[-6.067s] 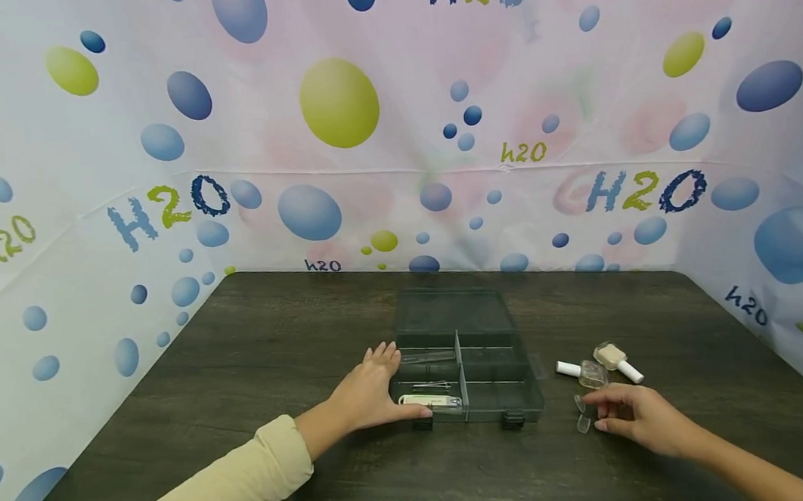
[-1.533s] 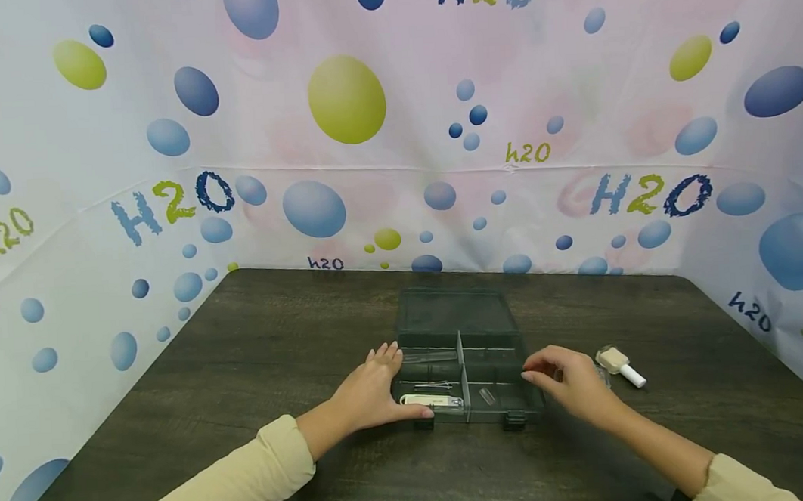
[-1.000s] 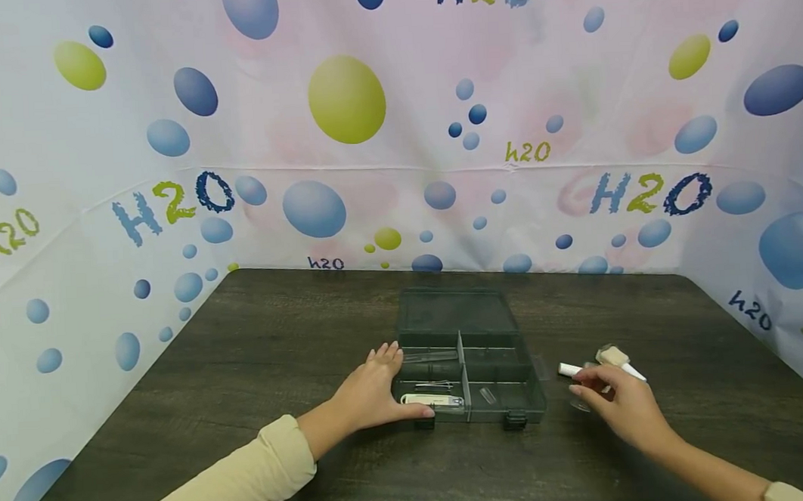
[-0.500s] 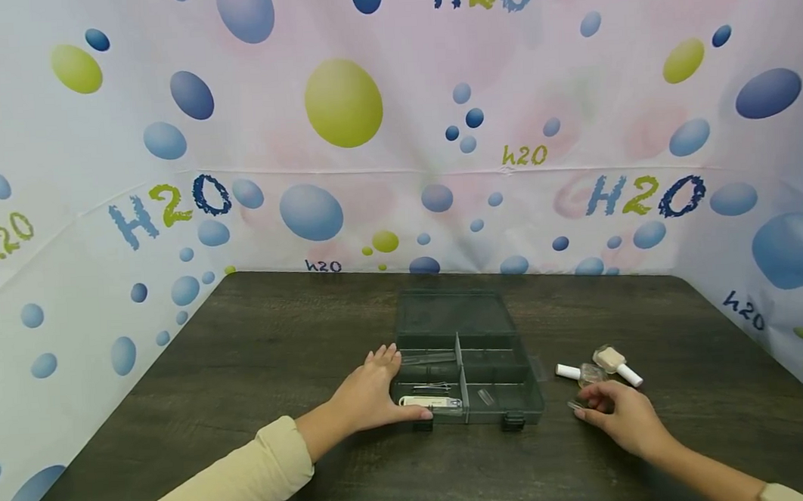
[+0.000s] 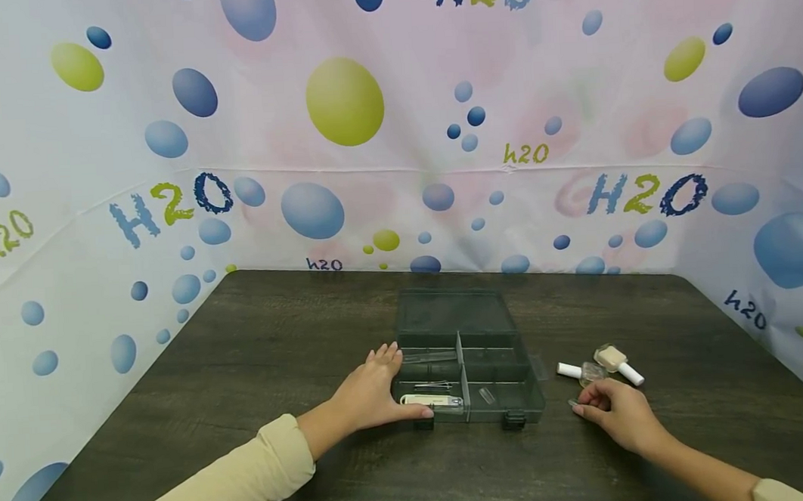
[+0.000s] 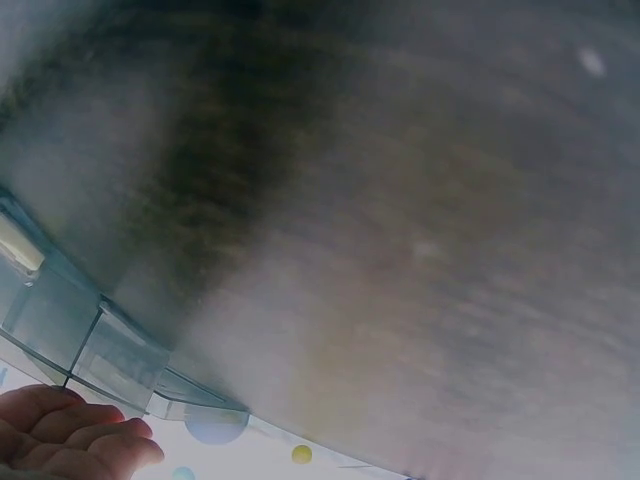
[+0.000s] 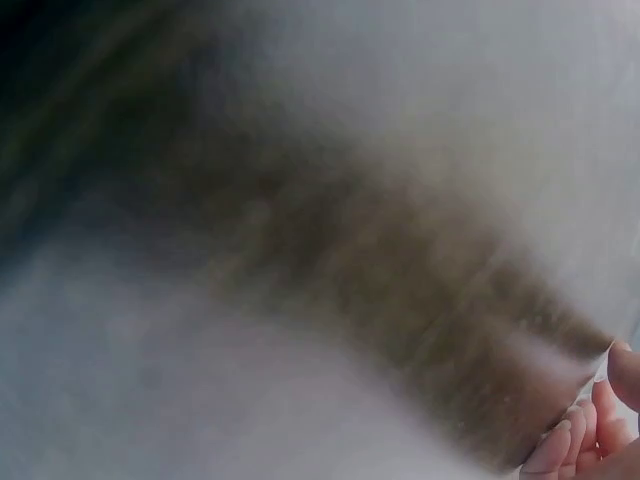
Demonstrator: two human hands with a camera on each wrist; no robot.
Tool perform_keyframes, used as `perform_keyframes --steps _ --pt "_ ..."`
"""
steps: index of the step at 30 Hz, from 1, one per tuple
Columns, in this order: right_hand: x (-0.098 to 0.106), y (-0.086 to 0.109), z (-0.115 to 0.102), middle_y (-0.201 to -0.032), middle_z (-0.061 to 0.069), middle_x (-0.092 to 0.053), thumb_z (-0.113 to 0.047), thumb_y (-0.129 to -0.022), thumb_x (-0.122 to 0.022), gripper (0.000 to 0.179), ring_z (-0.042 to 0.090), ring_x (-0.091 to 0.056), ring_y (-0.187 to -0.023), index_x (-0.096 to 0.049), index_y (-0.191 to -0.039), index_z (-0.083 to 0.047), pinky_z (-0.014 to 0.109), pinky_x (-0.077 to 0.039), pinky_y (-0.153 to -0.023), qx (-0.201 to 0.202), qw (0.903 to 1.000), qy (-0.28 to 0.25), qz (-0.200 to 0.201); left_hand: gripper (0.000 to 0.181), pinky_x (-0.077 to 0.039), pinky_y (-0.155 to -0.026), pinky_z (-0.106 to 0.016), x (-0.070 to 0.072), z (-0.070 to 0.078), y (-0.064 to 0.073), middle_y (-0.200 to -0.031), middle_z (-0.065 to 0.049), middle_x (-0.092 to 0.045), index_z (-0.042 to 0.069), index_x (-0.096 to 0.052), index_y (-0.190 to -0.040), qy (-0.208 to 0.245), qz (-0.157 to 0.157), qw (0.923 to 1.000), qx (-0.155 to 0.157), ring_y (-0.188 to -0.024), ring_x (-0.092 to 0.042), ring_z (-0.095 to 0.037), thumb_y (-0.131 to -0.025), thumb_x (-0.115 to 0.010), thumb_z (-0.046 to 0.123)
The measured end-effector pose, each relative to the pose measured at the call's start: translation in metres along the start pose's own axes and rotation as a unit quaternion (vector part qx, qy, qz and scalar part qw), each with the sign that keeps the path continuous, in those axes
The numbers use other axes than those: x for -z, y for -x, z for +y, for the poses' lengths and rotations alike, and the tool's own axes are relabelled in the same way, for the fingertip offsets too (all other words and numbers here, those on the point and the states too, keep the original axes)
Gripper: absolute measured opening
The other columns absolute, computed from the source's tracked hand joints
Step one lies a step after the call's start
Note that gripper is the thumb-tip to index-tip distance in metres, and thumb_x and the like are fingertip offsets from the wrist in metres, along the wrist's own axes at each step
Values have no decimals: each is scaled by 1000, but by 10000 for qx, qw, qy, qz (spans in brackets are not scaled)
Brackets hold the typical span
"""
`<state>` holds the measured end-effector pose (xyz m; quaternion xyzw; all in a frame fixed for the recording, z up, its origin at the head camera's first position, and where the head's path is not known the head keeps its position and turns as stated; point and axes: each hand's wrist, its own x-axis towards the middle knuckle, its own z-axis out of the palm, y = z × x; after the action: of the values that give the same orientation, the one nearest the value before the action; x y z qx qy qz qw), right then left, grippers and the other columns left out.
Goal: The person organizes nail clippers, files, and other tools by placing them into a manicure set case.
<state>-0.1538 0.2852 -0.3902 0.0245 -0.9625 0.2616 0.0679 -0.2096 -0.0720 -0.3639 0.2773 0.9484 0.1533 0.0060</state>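
A dark translucent divided box [image 5: 502,415] lies on the table with its lid laid back. My left hand [image 5: 364,392] rests against the box's left side, fingers extended and thumb along the front edge. In the front left compartment are a nail clipper [image 5: 431,401] and thin metal pins [image 5: 433,386]. One small clear false nail [image 5: 487,396] lies in the front right compartment. To the right of the box, my right hand [image 5: 621,414] pinches another small clear false nail [image 5: 573,403] between thumb and forefinger, low over the table. Its fingers [image 7: 560,450] show at the corner of the right wrist view.
Behind my right hand lie two nail polish bottles with white caps, one clear [image 5: 592,374] and one cream [image 5: 610,357]. A long thin clear item [image 5: 429,357] lies in the rear left compartment. A patterned curtain [image 5: 395,130] surrounds the dark table [image 5: 296,316].
One false nail has come into the front right compartment. My right hand has gone from the box back to the right and picked up another false nail. The left hand stays in place.
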Motion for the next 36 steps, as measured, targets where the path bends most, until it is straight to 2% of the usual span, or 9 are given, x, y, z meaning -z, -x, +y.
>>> perform_keyframes --steps 9,14,29,36 --pt "4 -1 0 -71 -2 -59 -14 -79 -72 11 -3 -44 -57 -65 -81 -6 19 -40 -51 157 9992 -187 -313 99 -32 -108 -52 0 0 0 -146 -24 -33 -6 -41 -137 -6 -3 10000 -4 -136 -32 -39 -72 -66 64" --pt "6 -1 -4 -71 -3 -59 -14 -79 -72 10 -4 -45 -58 -65 -80 -7 19 -40 -51 267 9989 -229 -298 99 -31 -109 -51 0 1 0 -145 -24 -34 -7 -41 -137 6 2 10000 -34 -136 -32 -39 -72 -66 64" --pt "18 -8 -20 -74 -2 -62 -9 -79 -72 4 -5 -46 -60 -68 -80 -8 20 -42 -51 691 9951 -488 516 98 -32 -108 -51 0 1 0 -146 -24 -34 -6 -40 -137 -44 17 10000 -35 -136 -32 -39 -72 -66 64" --pt "14 -12 -27 -75 0 -64 -5 -78 -72 5 -6 -46 -61 -68 -80 -7 19 -44 -51 1013 9886 -751 825 99 -33 -108 -51 0 1 1 -145 -23 -34 -6 -41 -136 0 54 10000 -21 -136 -32 -38 -71 -66 64"
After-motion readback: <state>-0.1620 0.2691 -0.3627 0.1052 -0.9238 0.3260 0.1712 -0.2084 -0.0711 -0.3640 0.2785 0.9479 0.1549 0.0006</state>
